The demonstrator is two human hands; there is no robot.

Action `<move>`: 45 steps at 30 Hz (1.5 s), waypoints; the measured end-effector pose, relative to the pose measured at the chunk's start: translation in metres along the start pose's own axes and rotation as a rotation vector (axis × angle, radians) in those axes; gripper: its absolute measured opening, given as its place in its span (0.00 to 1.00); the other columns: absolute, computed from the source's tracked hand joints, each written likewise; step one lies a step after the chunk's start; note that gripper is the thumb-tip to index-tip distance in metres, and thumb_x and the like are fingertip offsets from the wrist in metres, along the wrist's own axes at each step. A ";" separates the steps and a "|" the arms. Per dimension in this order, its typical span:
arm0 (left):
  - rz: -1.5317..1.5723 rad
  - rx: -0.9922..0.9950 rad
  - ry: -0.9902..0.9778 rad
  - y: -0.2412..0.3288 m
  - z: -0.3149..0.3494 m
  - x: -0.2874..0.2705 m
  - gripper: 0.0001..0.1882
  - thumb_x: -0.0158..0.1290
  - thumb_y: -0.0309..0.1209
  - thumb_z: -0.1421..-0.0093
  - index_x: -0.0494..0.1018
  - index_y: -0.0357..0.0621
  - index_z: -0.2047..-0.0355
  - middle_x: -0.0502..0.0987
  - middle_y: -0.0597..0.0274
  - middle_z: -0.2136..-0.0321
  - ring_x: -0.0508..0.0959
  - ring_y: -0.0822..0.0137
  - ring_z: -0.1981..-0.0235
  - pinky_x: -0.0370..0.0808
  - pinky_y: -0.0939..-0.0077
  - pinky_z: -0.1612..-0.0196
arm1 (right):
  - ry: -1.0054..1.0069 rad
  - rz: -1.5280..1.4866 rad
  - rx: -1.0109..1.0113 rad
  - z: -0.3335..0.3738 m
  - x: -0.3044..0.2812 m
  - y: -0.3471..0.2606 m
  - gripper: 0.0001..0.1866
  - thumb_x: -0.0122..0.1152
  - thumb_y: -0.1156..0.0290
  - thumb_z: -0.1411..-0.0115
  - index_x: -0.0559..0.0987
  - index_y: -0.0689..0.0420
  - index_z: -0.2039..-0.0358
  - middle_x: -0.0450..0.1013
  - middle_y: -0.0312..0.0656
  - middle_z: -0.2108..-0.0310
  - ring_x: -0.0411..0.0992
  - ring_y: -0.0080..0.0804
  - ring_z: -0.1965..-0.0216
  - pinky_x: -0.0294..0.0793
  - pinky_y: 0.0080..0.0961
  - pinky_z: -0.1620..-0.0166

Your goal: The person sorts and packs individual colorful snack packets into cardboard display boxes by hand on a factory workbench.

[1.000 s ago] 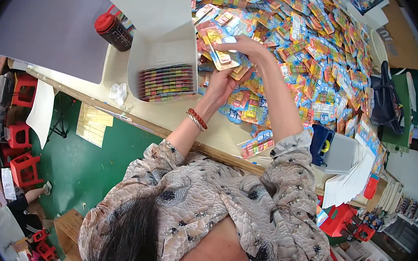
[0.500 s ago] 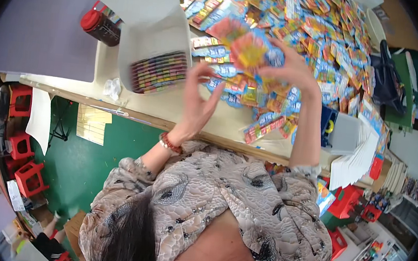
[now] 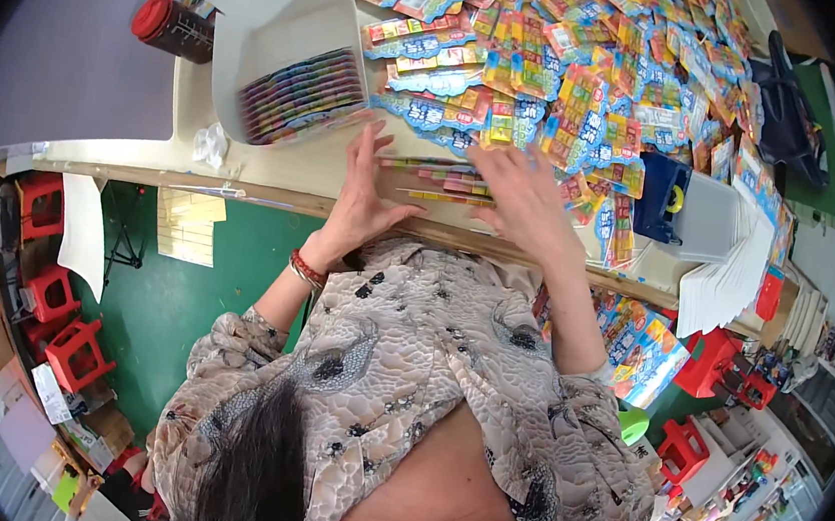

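Observation:
A small stack of flat colourful packets (image 3: 442,180) stands on edge on the table between my hands. My right hand (image 3: 536,204) grips its right end, fingers over the far side and thumb on the near side. At the left end, my left hand (image 3: 361,195) is cupped with fingers and thumb wide apart; I cannot tell whether it touches the packets. Left of my hands, a light grey bin (image 3: 228,92) lies on its side, with a neat row of similar packets (image 3: 303,97) inside. Beyond, a large spread of loose packets (image 3: 533,56) covers the table.
A dark bottle with a red lid (image 3: 173,28) stands beyond the bin. Crumpled clear plastic (image 3: 210,145) lies near the table edge. On the right are a blue tape dispenser (image 3: 661,196), white sheets (image 3: 733,276) and a dark bag (image 3: 790,126). Red stools (image 3: 79,356) stand on the floor.
My right hand has come down toward the table's near edge from over the loose packets, where it held several. The packets now stand on edge between my hands. My left hand has shifted slightly left.

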State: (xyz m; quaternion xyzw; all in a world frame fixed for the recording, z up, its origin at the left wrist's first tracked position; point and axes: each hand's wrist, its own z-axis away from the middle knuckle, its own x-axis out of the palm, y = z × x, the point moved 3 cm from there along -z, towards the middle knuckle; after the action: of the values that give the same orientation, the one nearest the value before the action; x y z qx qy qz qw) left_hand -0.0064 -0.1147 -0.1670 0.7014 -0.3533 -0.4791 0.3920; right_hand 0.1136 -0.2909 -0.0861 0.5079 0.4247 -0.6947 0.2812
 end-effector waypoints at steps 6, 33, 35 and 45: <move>0.163 -0.024 -0.195 0.002 -0.005 0.012 0.66 0.71 0.27 0.59 0.31 0.44 0.32 0.58 0.47 0.40 0.68 0.55 0.44 0.70 0.62 0.44 | 0.095 -0.277 0.155 0.032 0.013 0.027 0.37 0.70 0.68 0.55 0.66 0.54 0.43 0.69 0.46 0.52 0.66 0.44 0.48 0.63 0.38 0.43; 0.141 0.000 -0.223 0.009 -0.012 0.000 0.38 0.69 0.26 0.56 0.61 0.41 0.46 0.63 0.53 0.48 0.70 0.59 0.48 0.74 0.69 0.47 | 0.476 -0.848 0.239 0.048 0.079 -0.013 0.51 0.66 0.68 0.47 0.42 0.62 0.33 0.40 0.53 0.31 0.45 0.46 0.32 0.48 0.39 0.34; 0.153 -0.066 -0.228 0.007 -0.009 0.000 0.38 0.68 0.25 0.56 0.61 0.41 0.47 0.64 0.54 0.49 0.71 0.60 0.49 0.74 0.70 0.48 | 0.456 -0.735 0.235 0.048 0.079 -0.014 0.51 0.66 0.67 0.47 0.42 0.62 0.33 0.42 0.53 0.32 0.46 0.48 0.32 0.50 0.39 0.34; 0.033 -0.066 -0.273 0.004 -0.007 -0.009 0.24 0.67 0.24 0.54 0.69 0.40 0.57 0.72 0.58 0.61 0.76 0.63 0.60 0.75 0.73 0.57 | 0.443 -0.243 0.162 0.091 0.043 0.045 0.35 0.61 0.78 0.47 0.64 0.47 0.39 0.59 0.41 0.38 0.53 0.42 0.35 0.55 0.41 0.37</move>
State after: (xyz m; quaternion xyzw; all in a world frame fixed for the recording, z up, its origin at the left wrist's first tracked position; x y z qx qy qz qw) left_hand -0.0033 -0.1072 -0.1584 0.6104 -0.3992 -0.5749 0.3708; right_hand 0.0943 -0.3903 -0.1290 0.6138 0.4767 -0.6270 0.0542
